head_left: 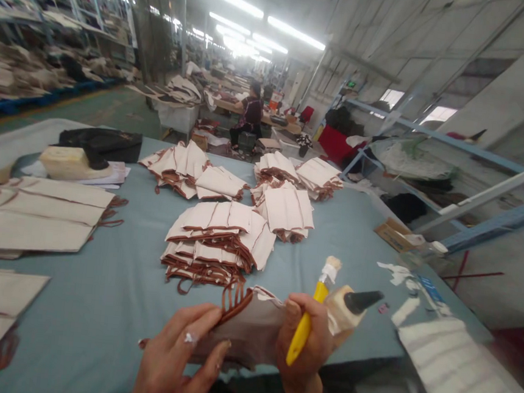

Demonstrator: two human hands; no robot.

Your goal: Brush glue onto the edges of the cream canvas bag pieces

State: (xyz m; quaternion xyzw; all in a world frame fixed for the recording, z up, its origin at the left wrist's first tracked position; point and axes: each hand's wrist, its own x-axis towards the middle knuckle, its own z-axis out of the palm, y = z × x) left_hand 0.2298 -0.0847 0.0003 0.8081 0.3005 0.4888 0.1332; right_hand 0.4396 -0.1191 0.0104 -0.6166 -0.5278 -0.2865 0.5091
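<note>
My right hand is closed around a paintbrush with a yellow handle, its pale bristles pointing up and away. The same hand rests against the right end of a grey-beige fabric piece with brown cord loops along its upper left edge. At the piece's left end, my left hand holds it, fingers by the loops and thumb in front; a white smear marks one finger. Just beyond my right hand stands a cream-coloured container with a dark spout. Ahead lies a stack of pale fabric pieces with brown edging.
The blue-green table bears further fabric stacks at left and small bundles beyond. A white padded bundle lies at right, near a cardboard box. Blue metal racking borders the right side. A person sits farther back.
</note>
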